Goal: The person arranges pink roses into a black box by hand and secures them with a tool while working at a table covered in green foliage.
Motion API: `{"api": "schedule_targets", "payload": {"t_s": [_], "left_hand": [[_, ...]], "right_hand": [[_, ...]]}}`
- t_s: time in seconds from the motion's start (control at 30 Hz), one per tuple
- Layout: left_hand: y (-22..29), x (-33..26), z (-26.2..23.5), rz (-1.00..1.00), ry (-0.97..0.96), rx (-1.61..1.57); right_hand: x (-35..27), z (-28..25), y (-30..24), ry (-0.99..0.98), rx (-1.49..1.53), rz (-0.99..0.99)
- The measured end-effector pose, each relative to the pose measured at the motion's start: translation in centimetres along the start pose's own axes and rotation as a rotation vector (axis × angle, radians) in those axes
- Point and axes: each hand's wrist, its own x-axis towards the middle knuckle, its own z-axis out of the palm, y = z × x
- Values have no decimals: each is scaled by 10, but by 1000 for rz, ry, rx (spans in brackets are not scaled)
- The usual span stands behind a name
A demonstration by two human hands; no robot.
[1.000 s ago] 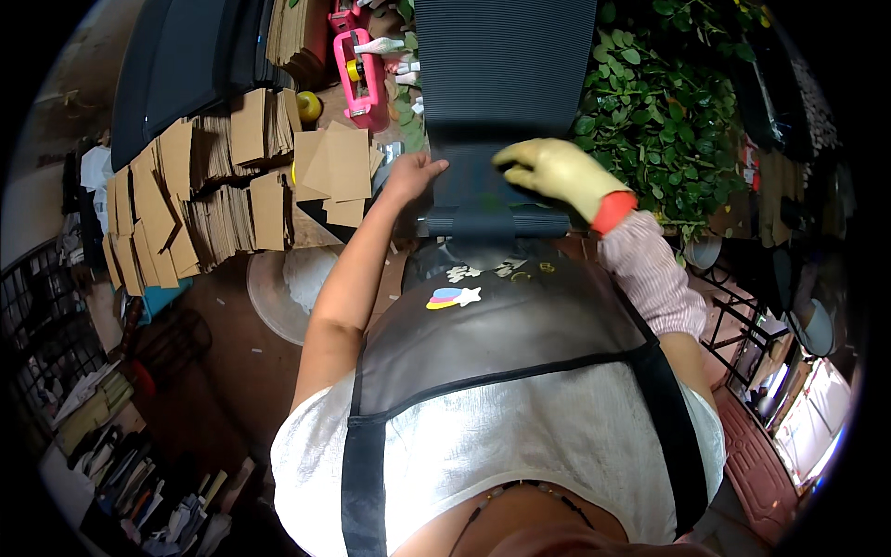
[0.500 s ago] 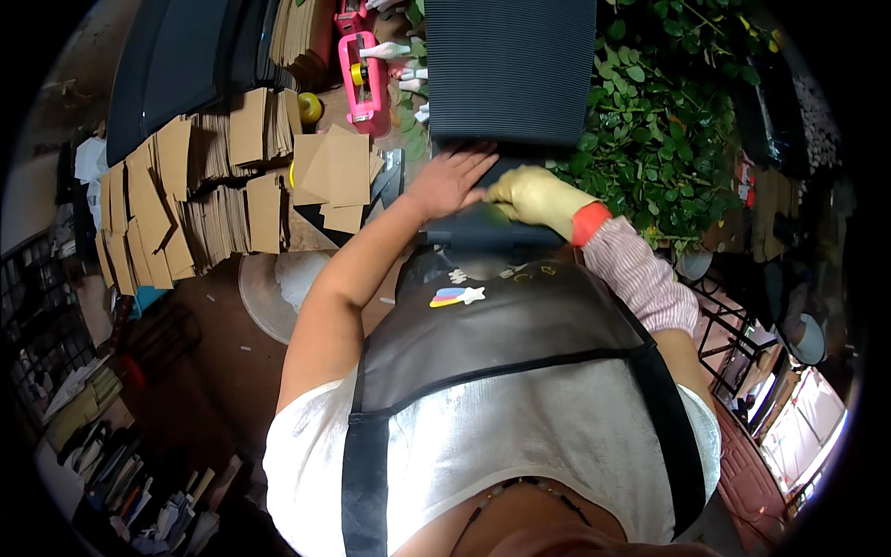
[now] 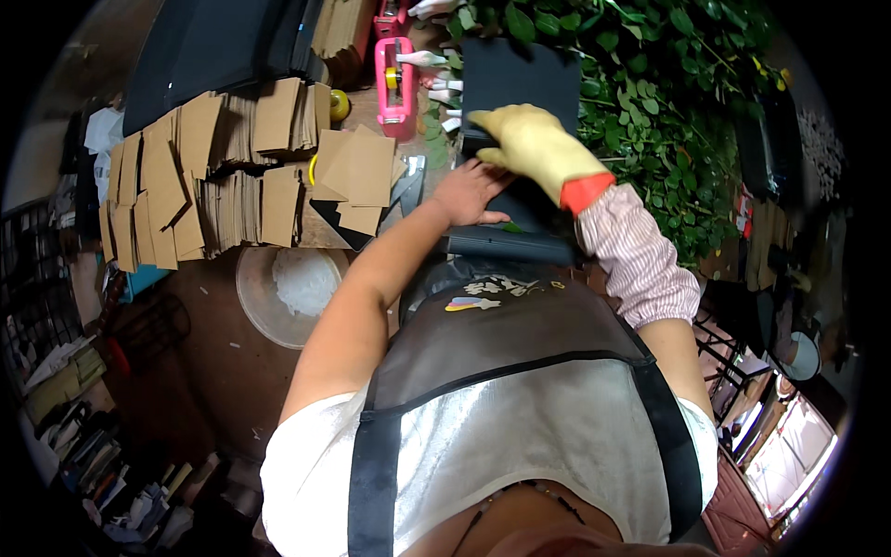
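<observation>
At the table edge, head view: both hands on a flat black box (image 3: 520, 88), against the person's apron (image 3: 520, 343).

Left hand (image 3: 469, 190), bare, lies spread and flat on the box's lower part; right hand (image 3: 529, 144), in a yellow glove, is splayed over its top face, fingers not pinching. Box looks stiff, light, smooth, probably slippery; best taken by opposite edges. It lies beneath both palms, beside the cardboard sheets (image 3: 223, 167) and pink tape dispenser (image 3: 397, 79).
</observation>
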Motion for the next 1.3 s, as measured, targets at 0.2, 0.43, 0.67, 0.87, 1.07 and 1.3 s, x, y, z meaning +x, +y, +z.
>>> {"api": "schedule_targets", "payload": {"t_s": [0.2,0.43,0.67,0.87,1.07,1.3], "left_hand": [[-3,-2,8,-125,141,-356],[-9,-8,3,-137,21,-425],[-14,3,7,-124,-14,-488],[1,6,2,-132,-76,-601],[-15,0,43,44,100,-138],[-33,-31,13,63,47,-94]], "right_hand": [[75,77,-99,406,-98,-685],[106,134,-108,436,-267,-735],[30,5,-102,426,174,-621],[-72,61,-35,394,766,91],[-98,90,25,-187,1368,566],[-68,116,28,-310,1092,610]]}}
